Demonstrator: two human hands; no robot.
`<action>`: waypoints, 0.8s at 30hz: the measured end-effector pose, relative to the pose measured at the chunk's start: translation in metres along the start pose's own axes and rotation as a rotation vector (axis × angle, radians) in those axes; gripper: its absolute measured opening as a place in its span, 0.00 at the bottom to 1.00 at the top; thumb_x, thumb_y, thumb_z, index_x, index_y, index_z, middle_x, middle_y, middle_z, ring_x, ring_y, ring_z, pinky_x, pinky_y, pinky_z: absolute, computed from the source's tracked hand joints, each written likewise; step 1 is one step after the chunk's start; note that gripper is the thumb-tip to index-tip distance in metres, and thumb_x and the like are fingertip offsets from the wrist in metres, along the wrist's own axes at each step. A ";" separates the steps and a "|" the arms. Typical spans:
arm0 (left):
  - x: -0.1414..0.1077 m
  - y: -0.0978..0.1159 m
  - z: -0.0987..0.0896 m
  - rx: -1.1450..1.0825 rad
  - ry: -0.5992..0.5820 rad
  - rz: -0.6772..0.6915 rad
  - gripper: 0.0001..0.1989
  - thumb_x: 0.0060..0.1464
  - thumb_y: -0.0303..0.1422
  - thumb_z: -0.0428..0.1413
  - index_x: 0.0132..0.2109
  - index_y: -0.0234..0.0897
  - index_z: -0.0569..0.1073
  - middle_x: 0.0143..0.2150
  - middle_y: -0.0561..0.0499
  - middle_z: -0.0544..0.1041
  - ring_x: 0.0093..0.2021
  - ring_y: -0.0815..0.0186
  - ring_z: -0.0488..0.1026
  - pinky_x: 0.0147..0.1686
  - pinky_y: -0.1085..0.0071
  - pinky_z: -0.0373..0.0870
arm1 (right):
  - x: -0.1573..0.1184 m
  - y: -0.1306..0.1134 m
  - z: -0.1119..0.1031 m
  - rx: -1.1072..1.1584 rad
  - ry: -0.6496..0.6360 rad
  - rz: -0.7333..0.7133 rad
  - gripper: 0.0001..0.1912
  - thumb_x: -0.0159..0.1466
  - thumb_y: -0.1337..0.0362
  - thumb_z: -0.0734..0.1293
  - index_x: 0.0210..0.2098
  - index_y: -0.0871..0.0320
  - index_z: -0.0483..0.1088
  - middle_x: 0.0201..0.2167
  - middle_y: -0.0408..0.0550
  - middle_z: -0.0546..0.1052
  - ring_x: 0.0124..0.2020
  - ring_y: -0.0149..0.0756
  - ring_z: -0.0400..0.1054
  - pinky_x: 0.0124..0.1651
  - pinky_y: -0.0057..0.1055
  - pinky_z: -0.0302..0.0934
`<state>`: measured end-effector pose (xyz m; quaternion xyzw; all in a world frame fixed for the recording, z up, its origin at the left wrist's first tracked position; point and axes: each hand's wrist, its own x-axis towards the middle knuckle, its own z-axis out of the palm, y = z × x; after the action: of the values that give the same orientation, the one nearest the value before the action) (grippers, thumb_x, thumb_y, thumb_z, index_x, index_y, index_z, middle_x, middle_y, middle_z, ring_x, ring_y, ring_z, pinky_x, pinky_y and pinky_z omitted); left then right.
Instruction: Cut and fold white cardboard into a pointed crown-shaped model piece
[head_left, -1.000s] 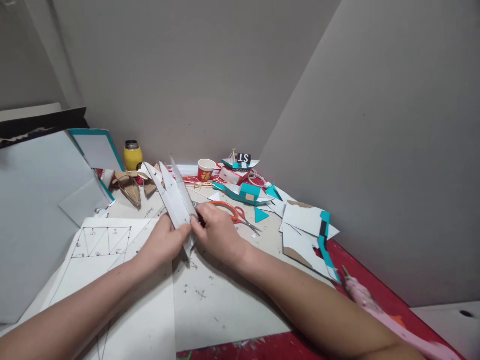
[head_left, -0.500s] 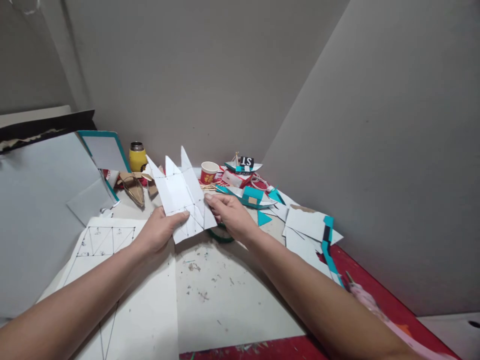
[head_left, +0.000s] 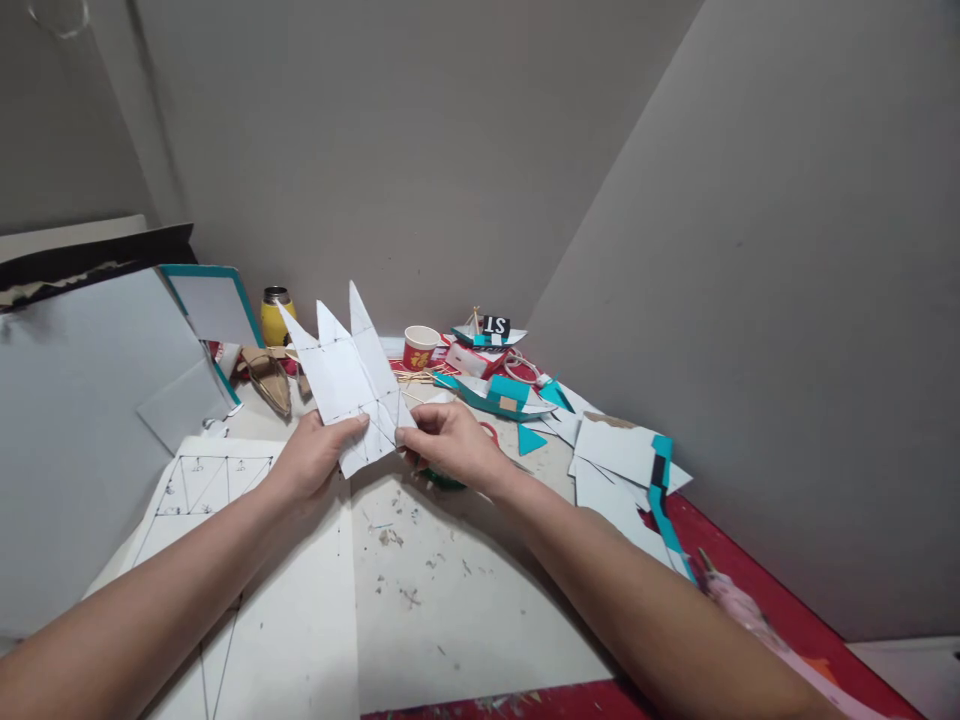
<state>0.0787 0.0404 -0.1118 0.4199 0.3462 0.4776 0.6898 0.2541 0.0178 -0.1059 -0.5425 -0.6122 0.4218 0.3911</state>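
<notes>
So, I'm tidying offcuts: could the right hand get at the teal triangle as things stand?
Probably, after letting go: the right hand pinches the white pointed cutout, but the teal triangle lies close by, uncovered.

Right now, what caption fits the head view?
Left hand and right hand hold a spiky, line-marked white cutout.

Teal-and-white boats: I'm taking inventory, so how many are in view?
2: the nearer boat lies beyond the right hand; the farther boat, with a black ST panel, sits behind it. Others may be hidden.
</notes>
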 end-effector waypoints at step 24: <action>-0.002 -0.003 0.001 0.073 0.101 0.030 0.18 0.38 0.25 0.65 0.42 0.30 0.78 0.44 0.37 0.81 0.46 0.45 0.76 0.48 0.53 0.70 | 0.001 0.000 0.000 0.062 -0.053 0.069 0.03 0.55 0.65 0.67 0.26 0.58 0.69 0.18 0.40 0.73 0.18 0.28 0.65 0.21 0.24 0.60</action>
<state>0.0803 0.0372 -0.1142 0.4253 0.3914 0.4955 0.6484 0.2543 0.0193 -0.1060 -0.5397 -0.5899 0.4680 0.3766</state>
